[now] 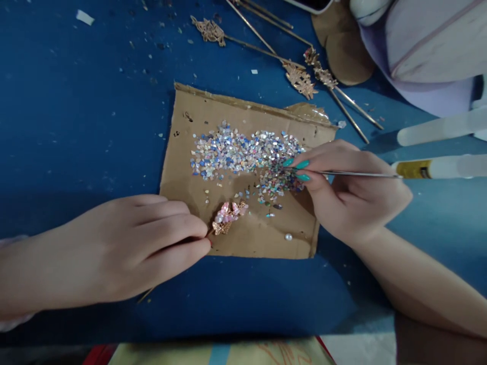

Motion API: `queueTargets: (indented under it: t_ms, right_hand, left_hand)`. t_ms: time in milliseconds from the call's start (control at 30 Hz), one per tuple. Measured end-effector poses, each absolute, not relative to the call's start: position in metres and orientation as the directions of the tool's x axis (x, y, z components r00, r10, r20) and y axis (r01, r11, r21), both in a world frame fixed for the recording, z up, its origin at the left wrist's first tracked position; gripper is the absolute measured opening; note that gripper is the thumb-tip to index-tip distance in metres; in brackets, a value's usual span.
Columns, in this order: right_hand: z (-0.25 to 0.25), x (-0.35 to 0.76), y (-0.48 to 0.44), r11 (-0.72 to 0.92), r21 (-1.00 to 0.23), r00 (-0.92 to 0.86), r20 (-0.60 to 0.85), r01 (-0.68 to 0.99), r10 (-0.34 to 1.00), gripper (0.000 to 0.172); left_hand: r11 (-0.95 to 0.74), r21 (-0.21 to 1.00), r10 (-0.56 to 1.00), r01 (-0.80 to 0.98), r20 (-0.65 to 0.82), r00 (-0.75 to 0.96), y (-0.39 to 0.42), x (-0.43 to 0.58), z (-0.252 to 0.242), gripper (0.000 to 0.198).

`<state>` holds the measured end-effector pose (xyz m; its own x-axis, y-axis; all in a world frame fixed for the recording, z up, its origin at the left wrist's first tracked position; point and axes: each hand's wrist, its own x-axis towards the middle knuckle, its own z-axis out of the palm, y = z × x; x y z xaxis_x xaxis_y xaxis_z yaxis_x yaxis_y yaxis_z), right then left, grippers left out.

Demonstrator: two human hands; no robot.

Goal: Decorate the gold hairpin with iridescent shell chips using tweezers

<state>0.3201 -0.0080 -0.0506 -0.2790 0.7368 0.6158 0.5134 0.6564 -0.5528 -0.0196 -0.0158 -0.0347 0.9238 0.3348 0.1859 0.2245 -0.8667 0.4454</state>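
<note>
My left hand (152,243) is closed, pinching the stem of a gold hairpin just below its ornament. That hairpin's head (228,215) carries pink and pearly pieces with a gold butterfly, and it rests over the cardboard's lower part. The stem's far end shows beneath my wrist. My right hand (350,187) pinches thin metal tweezers (346,174), whose tips reach into the right side of a pile of shiny chips (236,152) in blue, white and pink. Whether the tips hold a chip is hidden. The chips lie on a brown cardboard sheet (182,177).
Several gold hairpins (299,78) lie at the back. A white bottle with a yellow label (414,169) and another white tube (433,129) are at the right. A single pearl (288,236) lies on the cardboard. Small scraps dot the blue table (87,126).
</note>
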Motion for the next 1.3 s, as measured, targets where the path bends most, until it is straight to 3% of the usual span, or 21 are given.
queueTargets:
  t_ms: [233,733,933,1300]
  right_hand:
    - [-0.053,0.323,-0.008,0.635,-0.556,-0.223,0.632,0.536,0.742,0.018]
    - [-0.052,0.323,-0.009,0.743,-0.462,-0.341,0.683,0.484,0.647,0.02]
    - [-0.056,0.323,-0.01,0.671,-0.537,-0.236,0.663,0.511,0.711,0.014]
    - [-0.052,0.322,-0.007,0.731,-0.493,-0.34,0.663,0.472,0.667,0.021]
  left_hand:
    - [-0.856,0.468,0.328,0.218,0.167,0.93,-0.016,-0.025,-0.036,0.041]
    - [-0.859,0.459,0.342,0.225,0.189,0.921,-0.015,-0.022,-0.033,0.04]
    - [-0.866,0.459,0.327,0.197,0.223,0.918,-0.015,-0.025,-0.042,0.026]
    - [-0.881,0.405,0.342,0.245,0.187,0.921,-0.017,-0.029,-0.044,0.027]
